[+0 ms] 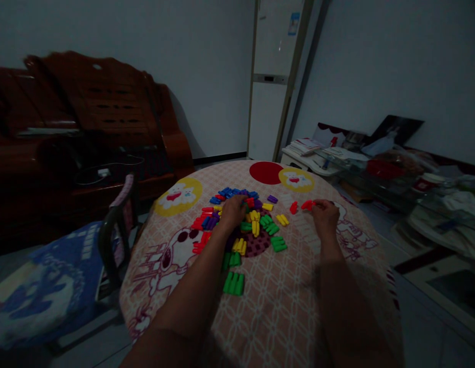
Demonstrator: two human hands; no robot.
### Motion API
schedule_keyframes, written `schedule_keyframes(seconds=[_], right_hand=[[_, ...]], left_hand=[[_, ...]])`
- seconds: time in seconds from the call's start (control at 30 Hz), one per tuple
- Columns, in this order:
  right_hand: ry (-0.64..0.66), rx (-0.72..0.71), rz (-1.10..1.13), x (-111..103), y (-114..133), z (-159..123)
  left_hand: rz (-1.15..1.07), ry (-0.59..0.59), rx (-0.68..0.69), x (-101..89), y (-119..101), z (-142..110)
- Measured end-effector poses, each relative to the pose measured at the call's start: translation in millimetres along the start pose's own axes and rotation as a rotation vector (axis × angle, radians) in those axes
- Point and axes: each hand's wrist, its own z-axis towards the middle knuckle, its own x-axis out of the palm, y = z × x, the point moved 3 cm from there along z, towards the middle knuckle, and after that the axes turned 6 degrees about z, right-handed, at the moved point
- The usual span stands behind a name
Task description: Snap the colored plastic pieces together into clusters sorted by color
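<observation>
Several small plastic pegs in red, blue, purple, yellow and green lie heaped on a round table (283,306) with a patterned pink cloth. My left hand (233,210) rests knuckles-up in the middle of the heap (241,225), fingers curled down into the pieces; what they hold is hidden. My right hand (325,213) is to the right of the heap, fingers pinched on a red peg (308,205). Another red peg (293,207) lies just left of it. Green pegs (233,282) lie nearest me.
A chair with a blue cushion (49,286) stands at the table's left. A dark wooden sofa (88,133) is behind it. A tall white air conditioner (274,76) stands in the corner. A low cluttered table (375,163) with papers runs along the right wall.
</observation>
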Motion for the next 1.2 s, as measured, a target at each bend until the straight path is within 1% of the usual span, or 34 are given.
schedule_keyframes(seconds=[0.1,0.23,0.37,0.53,0.77,0.83,0.93,1.07,1.2], right_hand=[[0.064,-0.032,-0.062,6.3,1.1,-4.6],[0.142,-0.055,-0.100,19.0,3.1,-7.3],[0.177,-0.038,-0.102,26.1,-5.7,-5.2],[0.205,0.009,-0.065,28.0,-21.8,-3.3],[0.231,-0.024,-0.097,29.5,-27.9,-4.1],[0.223,-0.019,-0.086,29.1,-26.8,-4.0],[0.172,0.013,-0.058,25.8,-21.4,-3.9],[0.120,0.009,-0.052,21.7,-6.7,-7.0],[0.101,-0.013,-0.048,24.4,7.2,-13.6]], left_hand=[[0.194,0.071,-0.056,4.1,1.6,-2.8],[0.291,0.087,-0.060,4.9,1.9,-4.4],[0.319,0.077,-0.088,1.1,3.4,-6.2],[0.312,0.103,-0.091,1.3,4.0,-6.9],[0.238,0.078,-0.104,3.8,8.5,-4.9],[0.237,0.082,-0.128,3.8,9.4,-5.2],[0.243,0.086,-0.130,3.5,9.5,-5.9],[0.230,0.107,-0.079,3.5,9.2,-5.4],[0.184,0.132,-0.101,4.7,11.4,-4.0]])
